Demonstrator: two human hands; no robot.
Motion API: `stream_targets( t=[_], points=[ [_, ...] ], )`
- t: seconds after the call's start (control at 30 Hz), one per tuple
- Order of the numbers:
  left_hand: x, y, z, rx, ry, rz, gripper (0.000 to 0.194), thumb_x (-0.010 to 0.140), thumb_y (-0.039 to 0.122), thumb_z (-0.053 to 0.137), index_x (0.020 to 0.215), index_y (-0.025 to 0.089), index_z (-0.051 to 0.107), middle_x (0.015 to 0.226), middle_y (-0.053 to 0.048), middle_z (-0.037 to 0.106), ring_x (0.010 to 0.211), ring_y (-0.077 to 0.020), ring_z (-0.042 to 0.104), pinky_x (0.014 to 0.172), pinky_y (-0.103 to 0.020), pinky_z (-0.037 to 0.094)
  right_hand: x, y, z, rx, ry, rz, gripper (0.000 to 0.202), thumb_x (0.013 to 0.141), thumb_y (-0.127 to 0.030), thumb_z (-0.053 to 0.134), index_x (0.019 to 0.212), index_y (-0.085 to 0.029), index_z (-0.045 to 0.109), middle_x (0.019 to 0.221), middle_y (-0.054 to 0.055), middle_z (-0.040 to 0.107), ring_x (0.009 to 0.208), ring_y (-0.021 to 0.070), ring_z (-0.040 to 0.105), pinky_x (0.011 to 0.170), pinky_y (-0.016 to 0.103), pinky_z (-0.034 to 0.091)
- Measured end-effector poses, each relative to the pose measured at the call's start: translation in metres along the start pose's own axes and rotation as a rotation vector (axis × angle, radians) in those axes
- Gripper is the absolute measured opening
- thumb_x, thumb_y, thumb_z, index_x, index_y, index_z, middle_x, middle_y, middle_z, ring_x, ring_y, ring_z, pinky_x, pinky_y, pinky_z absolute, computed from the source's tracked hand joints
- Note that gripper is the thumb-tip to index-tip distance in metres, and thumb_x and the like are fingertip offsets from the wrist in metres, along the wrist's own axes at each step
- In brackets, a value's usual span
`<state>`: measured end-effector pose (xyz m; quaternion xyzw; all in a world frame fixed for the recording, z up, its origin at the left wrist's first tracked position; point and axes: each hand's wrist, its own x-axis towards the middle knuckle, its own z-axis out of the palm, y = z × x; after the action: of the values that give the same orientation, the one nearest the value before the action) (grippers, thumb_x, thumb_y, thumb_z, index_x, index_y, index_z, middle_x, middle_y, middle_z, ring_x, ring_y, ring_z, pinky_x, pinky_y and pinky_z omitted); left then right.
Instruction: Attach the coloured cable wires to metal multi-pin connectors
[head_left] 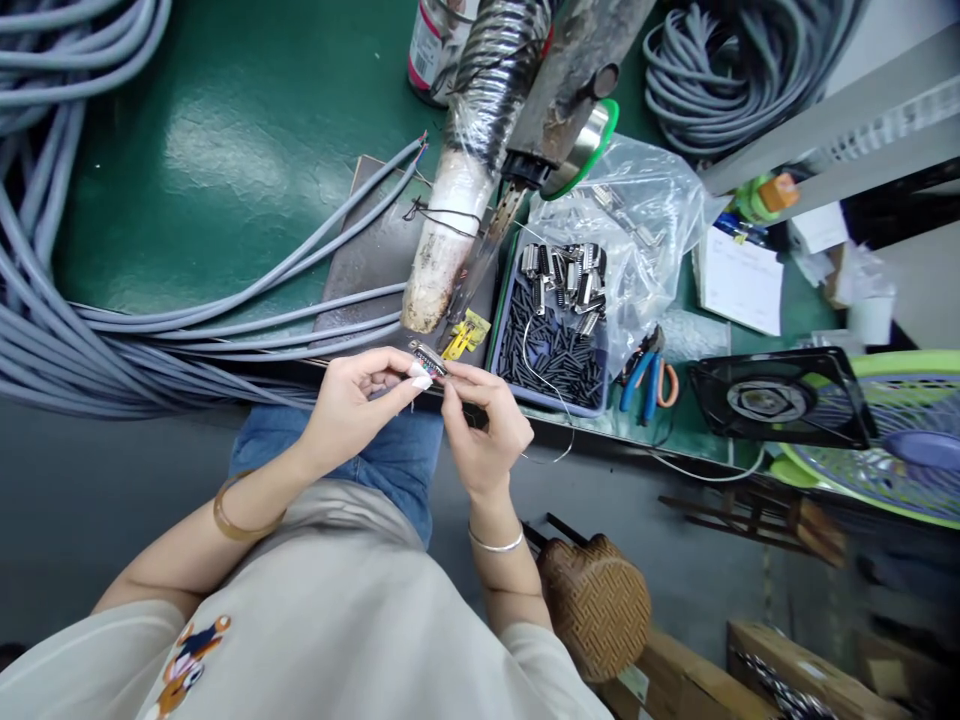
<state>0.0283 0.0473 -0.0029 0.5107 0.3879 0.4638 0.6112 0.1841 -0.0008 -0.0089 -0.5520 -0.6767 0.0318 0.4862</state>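
Close to the table's front edge, a small metal multi-pin connector (429, 359) with coloured wires at its near side lies between my fingertips. My left hand (367, 395) is closed, thumb and fingers pinching the connector's left side. My right hand (486, 412) is closed too, its fingertips at the connector's right end; whether it grips a small black piece as well, I cannot make out. Just beyond are a yellow clip-like piece (466, 335) and the stained white tip of a duct (431, 285). Grey cables (262, 297) run in from the left.
A blue tray (551, 397) holds black sleeves and metal connectors, with a plastic bag (652, 200) beside it. Pliers (645, 385), a black fan (780, 400) and a green basket (915, 375) are to the right. A metal arm (559, 90) hangs overhead; a stool (596, 605) stands below.
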Motion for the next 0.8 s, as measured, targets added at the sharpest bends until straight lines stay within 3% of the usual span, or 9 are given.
stream_targets(
  t=[0.13, 0.33, 0.8],
  points=[
    [0.001, 0.000, 0.004, 0.243, 0.076, 0.150, 0.004, 0.082, 0.016, 0.071, 0.080, 0.015, 0.073, 0.085, -0.006, 0.077, 0.072, -0.0135, 0.068, 0.065, -0.022, 0.054, 0.004, 0.001, 0.004, 0.020, 0.022, -0.009, 0.018, 0.088, -0.006, 0.068, 0.093, -0.023, 0.064, 0.101, 0.004, 0.080, 0.094, 0.0164, 0.078, 0.082, 0.031, 0.064],
    [0.007, 0.002, 0.006, 0.427, 0.111, 0.355, 0.010, 0.082, 0.008, 0.067, 0.080, 0.016, 0.071, 0.084, -0.004, 0.076, 0.074, -0.0135, 0.068, 0.067, -0.023, 0.051, 0.008, 0.002, 0.005, -0.014, 0.045, -0.050, 0.020, 0.088, -0.005, 0.067, 0.095, -0.024, 0.063, 0.104, 0.005, 0.080, 0.094, 0.0171, 0.078, 0.082, 0.031, 0.065],
    [0.012, 0.008, 0.001, 0.478, 0.095, 0.366, 0.009, 0.084, 0.012, 0.068, 0.078, 0.018, 0.071, 0.074, -0.001, 0.070, 0.066, -0.0115, 0.060, 0.059, -0.022, 0.044, 0.018, 0.002, 0.005, -0.029, 0.032, -0.080, 0.022, 0.087, -0.007, 0.069, 0.097, -0.026, 0.065, 0.107, 0.003, 0.080, 0.092, 0.0185, 0.079, 0.083, 0.032, 0.067]
  ],
)
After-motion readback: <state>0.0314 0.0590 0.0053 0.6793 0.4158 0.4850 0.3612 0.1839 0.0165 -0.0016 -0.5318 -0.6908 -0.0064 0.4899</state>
